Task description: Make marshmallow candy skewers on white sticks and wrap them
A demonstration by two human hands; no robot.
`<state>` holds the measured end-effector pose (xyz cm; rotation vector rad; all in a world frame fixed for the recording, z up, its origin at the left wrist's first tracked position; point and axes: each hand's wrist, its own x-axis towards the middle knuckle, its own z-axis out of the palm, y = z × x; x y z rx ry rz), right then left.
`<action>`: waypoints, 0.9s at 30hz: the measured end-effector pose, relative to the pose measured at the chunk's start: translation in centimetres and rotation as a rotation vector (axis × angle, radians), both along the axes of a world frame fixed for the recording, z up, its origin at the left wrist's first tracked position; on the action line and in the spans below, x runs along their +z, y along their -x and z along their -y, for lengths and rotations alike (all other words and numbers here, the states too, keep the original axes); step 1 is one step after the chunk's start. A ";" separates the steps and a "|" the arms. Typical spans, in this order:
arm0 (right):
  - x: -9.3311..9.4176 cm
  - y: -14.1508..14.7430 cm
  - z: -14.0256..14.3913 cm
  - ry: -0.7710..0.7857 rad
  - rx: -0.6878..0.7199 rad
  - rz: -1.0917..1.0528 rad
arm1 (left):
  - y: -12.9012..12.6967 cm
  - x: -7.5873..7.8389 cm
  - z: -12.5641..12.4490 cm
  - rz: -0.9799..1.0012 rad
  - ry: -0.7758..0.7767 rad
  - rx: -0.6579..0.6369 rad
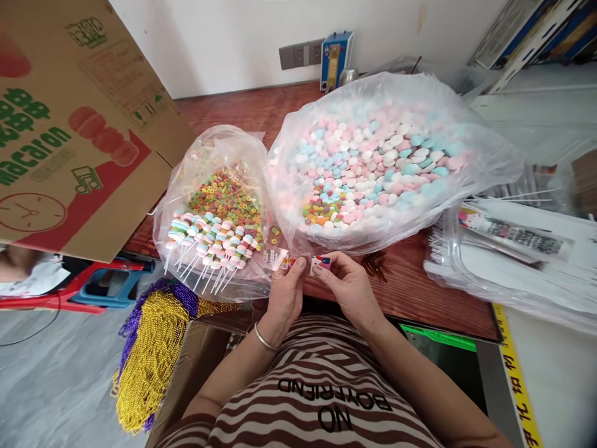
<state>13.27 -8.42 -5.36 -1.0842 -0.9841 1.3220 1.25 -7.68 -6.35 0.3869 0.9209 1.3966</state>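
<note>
My left hand (pixel 286 292), with a bangle on the wrist, pinches a small clear wrapper with colourful print (pixel 274 258) at the table's front edge. Close beside it, my right hand (pixel 347 283) grips a small white, red and blue printed piece (pixel 320 264) between thumb and fingers. Whether the two pieces are one wrapper I cannot tell. Left of my hands, several skewers of pastel candy (pixel 212 242) lie on an open clear bag of small ring-shaped candies (pixel 224 196). Behind my hands spreads a large clear bag of pink, white and blue candy discs (pixel 382 162).
A macaron carton (pixel 69 124) stands at the left. Stacked clear packaging and white sticks (pixel 508 249) occupy the right side. Brown twist ties (pixel 377 266) lie near my right hand. Gold bead strings (pixel 152 361) hang at lower left. A blue device (pixel 336 61) stands against the wall.
</note>
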 end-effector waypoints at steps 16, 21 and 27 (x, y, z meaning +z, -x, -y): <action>-1.1 0.3 -1.9 0.014 -0.024 0.068 | 0.9 -1.0 -2.2 0.198 0.117 0.048; 0.3 -0.2 -1.0 -0.264 -0.088 0.306 | 0.9 -1.0 -2.3 0.206 0.086 0.047; 0.5 0.0 -0.9 -0.384 0.111 0.464 | 0.9 -1.1 -2.0 0.116 0.062 0.067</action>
